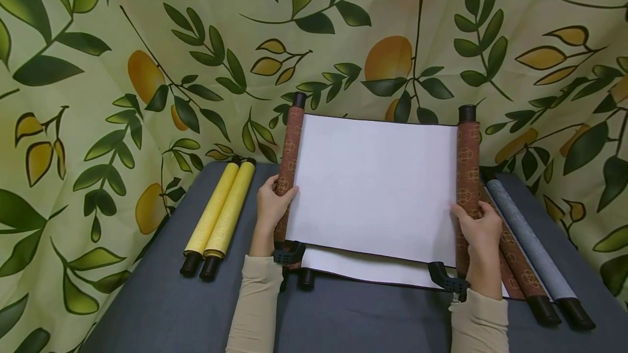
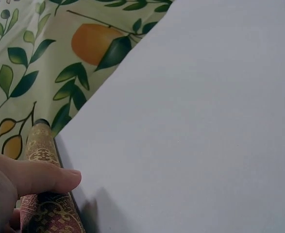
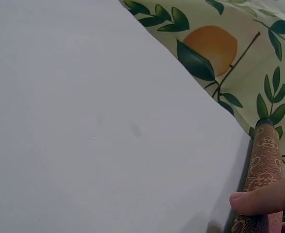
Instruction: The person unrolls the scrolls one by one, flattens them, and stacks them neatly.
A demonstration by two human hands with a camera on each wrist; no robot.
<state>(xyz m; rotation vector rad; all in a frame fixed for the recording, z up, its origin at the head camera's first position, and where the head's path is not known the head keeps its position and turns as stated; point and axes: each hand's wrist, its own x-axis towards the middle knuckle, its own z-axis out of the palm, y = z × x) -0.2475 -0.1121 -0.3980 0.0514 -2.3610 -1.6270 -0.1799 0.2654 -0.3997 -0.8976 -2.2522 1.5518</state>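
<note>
**Open scroll held by both rollers: risks at this point**

While our fingers are curled around the two brown brocade rollers, the scroll hangs on grip alone. Left hand wraps the left roller, thumb lying across the brocade right at the paper edge. Right hand wraps the right roller the same way, thumb tip beside the sheet. The other fingers are behind the rollers; we cannot tell how they sit.

The white sheet is stretched between the rollers, tilted up above the grey table, far end toward the leaf-print cloth.

Our assessment of risks:
- Uneven pull from the hands could skew the rollers and crease or tear the sheet at an edge.
- Thumbs so near the paper could smudge it.
- A slackened grip could let one roller drop, and the paper would then probably coil back.
- A second white sheet lies just below; lowering carelessly could buckle it.
- The right roller sits near the brown scroll and grey scroll on the table; a swing outward could knock them. The yellow scrolls lie well apart on the left.
</note>
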